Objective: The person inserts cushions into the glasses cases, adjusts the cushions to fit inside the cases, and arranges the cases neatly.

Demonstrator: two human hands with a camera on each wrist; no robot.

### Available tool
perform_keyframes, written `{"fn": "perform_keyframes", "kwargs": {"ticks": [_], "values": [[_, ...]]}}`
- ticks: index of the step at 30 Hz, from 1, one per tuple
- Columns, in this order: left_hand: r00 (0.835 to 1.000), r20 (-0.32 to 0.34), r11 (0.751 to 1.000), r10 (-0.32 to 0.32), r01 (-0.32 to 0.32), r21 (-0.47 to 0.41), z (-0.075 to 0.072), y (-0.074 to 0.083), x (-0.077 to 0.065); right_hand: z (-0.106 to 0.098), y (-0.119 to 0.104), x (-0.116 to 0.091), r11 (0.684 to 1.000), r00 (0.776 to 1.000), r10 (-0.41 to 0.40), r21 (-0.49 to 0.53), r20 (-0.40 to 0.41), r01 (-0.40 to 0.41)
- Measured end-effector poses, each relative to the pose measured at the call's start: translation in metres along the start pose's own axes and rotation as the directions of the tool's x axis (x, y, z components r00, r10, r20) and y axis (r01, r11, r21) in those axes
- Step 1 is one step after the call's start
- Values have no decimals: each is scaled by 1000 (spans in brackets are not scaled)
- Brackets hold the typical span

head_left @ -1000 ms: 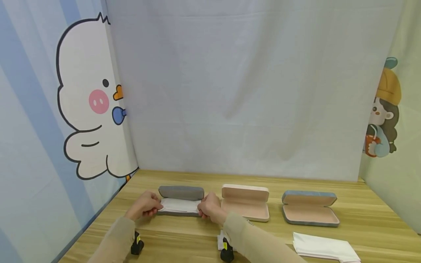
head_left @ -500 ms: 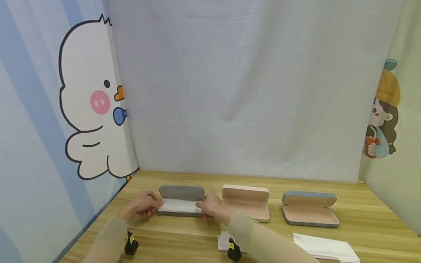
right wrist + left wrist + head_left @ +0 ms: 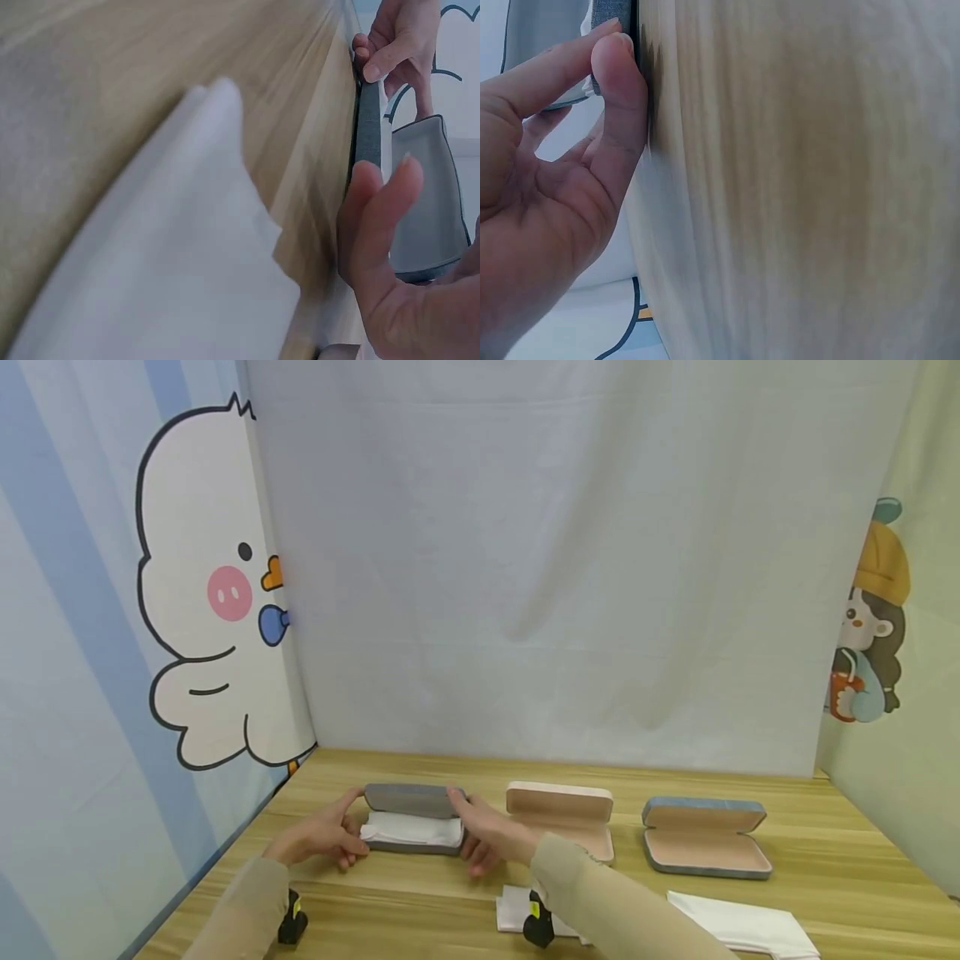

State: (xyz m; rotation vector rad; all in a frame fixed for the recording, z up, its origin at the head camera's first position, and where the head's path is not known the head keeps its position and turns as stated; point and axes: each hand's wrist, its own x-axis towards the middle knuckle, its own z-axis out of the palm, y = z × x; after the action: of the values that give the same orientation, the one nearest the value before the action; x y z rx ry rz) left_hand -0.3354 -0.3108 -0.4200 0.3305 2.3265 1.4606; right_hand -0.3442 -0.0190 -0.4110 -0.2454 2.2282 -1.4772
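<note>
A grey glasses case [image 3: 415, 847] stands with its lid [image 3: 416, 800] raised at the left of the table. A folded white cloth [image 3: 411, 828] lies inside its base. My left hand [image 3: 322, 835] is at the case's left end, its index finger reaching up to the lid's corner and its thumb by the base's front corner. At the opposite end, my right hand [image 3: 487, 835] has one finger extended over the lid's right corner, with the others lower beside the base. The right wrist view shows the front wall [image 3: 367, 124] of the case between both hands.
A pink glasses case [image 3: 561, 797] and a blue one [image 3: 705, 810] stand with lids raised to the right. White cloths lie in front: one [image 3: 513, 910] partly under my right forearm, another folded cloth [image 3: 742, 927] farther right. Curtains border the wooden table [image 3: 420, 902].
Both hands have left the white cloth's ends and spread to the ends of the grey case, with a finger of each raised to the lid's corners. The cloth now lies untouched in the base.
</note>
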Motion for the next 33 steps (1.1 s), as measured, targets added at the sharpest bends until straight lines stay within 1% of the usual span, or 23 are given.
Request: {"fn": "perform_keyframes", "kwargs": {"ticks": [3, 7, 13, 16, 25, 33], "values": [[1000, 7, 1000, 6, -6, -14, 0, -1, 1, 1, 1, 2, 1000, 1000, 2, 27, 16, -2], [1000, 11, 1000, 11, -11, -19, 0, -2, 1, -1, 2, 3, 999, 999, -6, 39, 34, 5], [1000, 6, 1000, 15, -15, -17, 0, -2, 1, -2, 2, 2, 1000, 998, -20, -3, 61, 20], [1000, -1, 1000, 11, -11, -11, 0, -2, 2, 0, 3, 2, 999, 998, -36, -18, 56, 37], [1000, -7, 1000, -9, 9, -11, 1, -2, 2, 3, 7, 1, 997, 996, -75, 20, 40, 74], [1000, -13, 1000, -3, 3, -8, 1, -2, 1, 5, 7, 4, 998, 997, -68, 16, 21, 68]]}}
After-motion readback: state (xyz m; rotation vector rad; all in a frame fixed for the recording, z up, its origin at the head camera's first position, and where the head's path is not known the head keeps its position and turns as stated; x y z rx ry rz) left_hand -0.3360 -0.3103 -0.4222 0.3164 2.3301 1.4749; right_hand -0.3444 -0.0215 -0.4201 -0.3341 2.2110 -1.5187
